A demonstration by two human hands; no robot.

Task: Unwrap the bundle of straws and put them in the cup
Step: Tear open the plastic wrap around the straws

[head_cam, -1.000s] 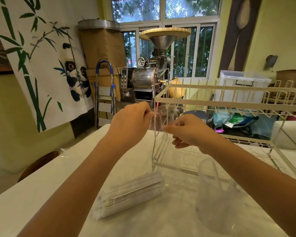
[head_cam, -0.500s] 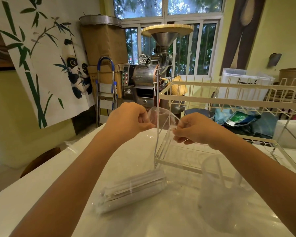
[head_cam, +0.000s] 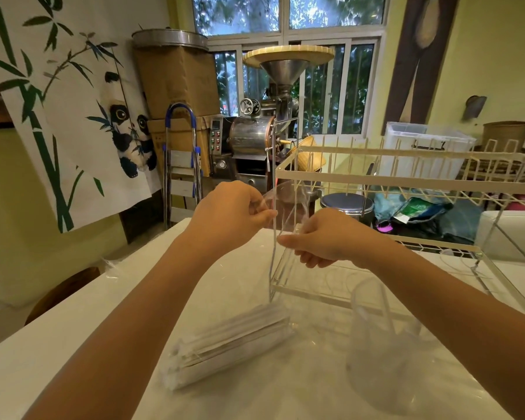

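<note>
both hands are up in front of the person, above the white table [head_cam: 109, 344], and close together. the left hand [head_cam: 228, 216] is curled almost shut, and its thumb and fingers pinch a thin, see-through piece of plastic wrap [head_cam: 281, 204]. the right hand [head_cam: 325, 237] is curled too, and its fingertips pinch the other side of the same wrap. the wrap is so clear that its edges are hard to see. the hands look like they hold it from two sides so they can pull it apart or stretch it open. i cannot tell if a straw is inside that piece.

the bundle of straws [head_cam: 228, 344] lies flat on the table, below the left arm and nearer the person than the hands. it looks like it still has clear wrap around it, because the ends look shiny and crinkly. no hand touches it.

the clear cup [head_cam: 385, 353] stands upright on the table just to the right of the bundle, under the right arm. one or two straws seem to lean inside it, but the cup is blurry, so i am not sure. it is near the bundle, which makes it easy to drop straws in.

a white wire rack [head_cam: 406, 184] stands behind the cup, just past the hands. i think most of the job is still to do, since most straws are still in the bundle.
</note>
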